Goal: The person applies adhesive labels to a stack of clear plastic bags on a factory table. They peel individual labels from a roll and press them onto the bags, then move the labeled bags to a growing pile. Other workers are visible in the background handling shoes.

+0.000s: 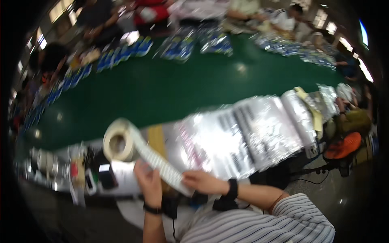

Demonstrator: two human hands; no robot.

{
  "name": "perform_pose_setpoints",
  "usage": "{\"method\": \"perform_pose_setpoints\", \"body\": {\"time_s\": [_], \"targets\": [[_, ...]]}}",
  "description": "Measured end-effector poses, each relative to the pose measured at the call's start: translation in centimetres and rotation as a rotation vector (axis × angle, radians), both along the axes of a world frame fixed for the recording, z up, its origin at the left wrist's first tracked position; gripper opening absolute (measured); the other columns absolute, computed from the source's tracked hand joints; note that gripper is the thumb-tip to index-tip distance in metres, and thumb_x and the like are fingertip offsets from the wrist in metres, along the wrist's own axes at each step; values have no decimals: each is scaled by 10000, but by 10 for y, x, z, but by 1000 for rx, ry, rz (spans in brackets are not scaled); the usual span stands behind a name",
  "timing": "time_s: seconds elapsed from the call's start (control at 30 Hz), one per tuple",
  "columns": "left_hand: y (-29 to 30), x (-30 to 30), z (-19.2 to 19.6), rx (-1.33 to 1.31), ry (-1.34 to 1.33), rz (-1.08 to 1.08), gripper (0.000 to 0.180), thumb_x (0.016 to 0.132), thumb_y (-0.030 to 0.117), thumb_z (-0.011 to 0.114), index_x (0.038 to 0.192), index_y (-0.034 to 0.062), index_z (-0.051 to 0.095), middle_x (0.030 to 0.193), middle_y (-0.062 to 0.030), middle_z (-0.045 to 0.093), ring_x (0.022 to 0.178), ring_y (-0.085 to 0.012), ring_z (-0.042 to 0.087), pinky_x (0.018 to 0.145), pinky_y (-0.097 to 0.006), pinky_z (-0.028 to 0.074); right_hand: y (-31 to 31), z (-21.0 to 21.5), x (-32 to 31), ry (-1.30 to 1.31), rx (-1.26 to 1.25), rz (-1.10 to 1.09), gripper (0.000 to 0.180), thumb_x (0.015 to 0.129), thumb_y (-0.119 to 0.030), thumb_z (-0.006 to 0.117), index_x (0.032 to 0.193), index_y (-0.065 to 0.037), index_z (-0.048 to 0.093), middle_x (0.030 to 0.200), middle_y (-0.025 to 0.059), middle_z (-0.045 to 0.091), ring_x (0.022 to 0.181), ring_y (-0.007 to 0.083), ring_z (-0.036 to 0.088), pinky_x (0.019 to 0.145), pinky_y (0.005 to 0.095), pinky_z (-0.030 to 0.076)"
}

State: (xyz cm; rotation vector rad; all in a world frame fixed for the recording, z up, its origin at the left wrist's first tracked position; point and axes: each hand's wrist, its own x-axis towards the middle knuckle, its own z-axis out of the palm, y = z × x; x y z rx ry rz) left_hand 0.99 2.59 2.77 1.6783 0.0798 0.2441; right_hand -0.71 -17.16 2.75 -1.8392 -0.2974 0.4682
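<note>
A white roll of label tape [118, 142] hangs in the air over the near edge of a long green table [162, 89]. Its unrolled strip [160, 162] runs down and to the right between my hands. My left hand [148, 182] grips the strip from below, thumb on top. My right hand [202, 181], with a dark band at the wrist, pinches the strip's lower end. Shiny silver pouches [251, 129] lie overlapped in a row on the table just beyond my hands.
Blue and silver packets [121, 54] line the table's far and left edges, where several other people sit. A dark phone [106, 174] and small items lie at the near left. An orange chair seat [344, 146] stands at the right.
</note>
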Motion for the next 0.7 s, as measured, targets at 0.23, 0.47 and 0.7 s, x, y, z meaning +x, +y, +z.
{"method": "perform_pose_setpoints", "body": {"time_s": [0.23, 0.47, 0.7], "targets": [[-20, -38, 35, 470, 145, -310, 248, 902, 169, 658, 1108, 46, 599, 1014, -140, 625, 851, -217, 591, 730, -343, 496, 10, 3, 26, -278, 16, -11, 256, 895, -271, 596, 974, -34, 653, 831, 166, 663, 712, 267, 606, 662, 375, 483], [-6, -22, 9, 75, 245, -235, 172, 908, 186, 668, 923, 55, 558, 779, -33, 552, 697, -102, 482, 591, -244, 428, 11, 10, 17, -412, -51, -32, 241, 870, -258, 615, 864, -20, 648, 764, 198, 626, 679, 303, 595, 621, 408, 454], [6, -24, 22, -30, 368, -339, 181, 936, 221, 615, 922, 60, 533, 783, -40, 533, 677, -120, 470, 568, -291, 429, 11, 13, 13, -451, 58, 57, 260, 868, -247, 598, 886, 10, 627, 786, 221, 621, 687, 345, 579, 642, 420, 453]]}}
